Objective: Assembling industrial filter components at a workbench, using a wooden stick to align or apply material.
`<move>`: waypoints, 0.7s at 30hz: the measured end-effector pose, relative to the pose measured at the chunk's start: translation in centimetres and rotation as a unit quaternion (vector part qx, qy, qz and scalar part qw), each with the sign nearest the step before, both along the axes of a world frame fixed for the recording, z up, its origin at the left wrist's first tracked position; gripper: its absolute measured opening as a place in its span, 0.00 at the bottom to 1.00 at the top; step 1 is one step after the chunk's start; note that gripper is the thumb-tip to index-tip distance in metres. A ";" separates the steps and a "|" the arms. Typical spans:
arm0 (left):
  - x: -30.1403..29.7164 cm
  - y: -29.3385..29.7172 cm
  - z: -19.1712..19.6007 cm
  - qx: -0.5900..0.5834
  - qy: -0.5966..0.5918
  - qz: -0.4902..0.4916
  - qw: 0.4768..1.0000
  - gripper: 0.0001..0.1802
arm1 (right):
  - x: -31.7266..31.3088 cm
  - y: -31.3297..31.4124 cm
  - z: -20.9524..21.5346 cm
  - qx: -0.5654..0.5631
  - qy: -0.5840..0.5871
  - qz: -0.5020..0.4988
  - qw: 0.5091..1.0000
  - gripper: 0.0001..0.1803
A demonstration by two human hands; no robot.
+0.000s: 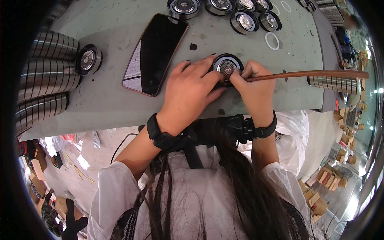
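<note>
A round black-and-silver cap with a perforated metal centre and a pale ring (pixel 226 64) lies on the table before me. My left hand (pixel 187 91) is closed around its left and near edge, thumb and fingers gripping the rim. In my right hand (pixel 258 91) a long brown wooden stick (pixel 316 74), like a chopstick, is pinched between thumb and fingers. Its thick end points off to the right. The thin end is hidden by my fingers at the cap's right edge, so its contact cannot be made out.
Left of my hands lies a black phone (pixel 157 54). Several similar caps (pixel 245 21) stand at the far side, near a loose white ring (pixel 272 41). Stacked metal caps (pixel 50 76) line the left, with one single cap (pixel 89 59) beside them. Another stack (pixel 334 83) lies at the right edge.
</note>
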State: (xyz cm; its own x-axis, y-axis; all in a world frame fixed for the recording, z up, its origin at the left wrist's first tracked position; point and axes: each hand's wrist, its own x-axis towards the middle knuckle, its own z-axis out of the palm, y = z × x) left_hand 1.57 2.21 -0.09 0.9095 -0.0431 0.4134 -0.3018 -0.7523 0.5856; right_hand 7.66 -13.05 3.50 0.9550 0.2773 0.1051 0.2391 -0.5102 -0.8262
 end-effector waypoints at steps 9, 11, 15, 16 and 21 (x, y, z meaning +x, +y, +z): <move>0.0 0.1 0.3 -0.024 0.014 -0.002 1.000 0.13 | 0.4 -0.1 0.4 -0.032 0.002 -0.021 0.999 0.13; 0.0 0.0 0.2 -0.022 0.018 -0.001 1.000 0.13 | 0.4 0.0 0.4 -0.046 -0.020 -0.022 0.998 0.14; 0.0 0.1 0.2 -0.025 0.021 0.000 0.999 0.13 | 0.8 -0.2 0.3 -0.034 -0.035 -0.011 0.999 0.14; 0.0 0.1 0.2 -0.025 0.022 0.001 0.999 0.13 | 1.0 -0.3 0.2 -0.031 -0.045 -0.015 0.998 0.13; 0.2 0.1 0.1 -0.036 0.017 -0.005 0.999 0.13 | 2.6 0.2 0.0 -0.057 -0.086 -0.026 0.994 0.13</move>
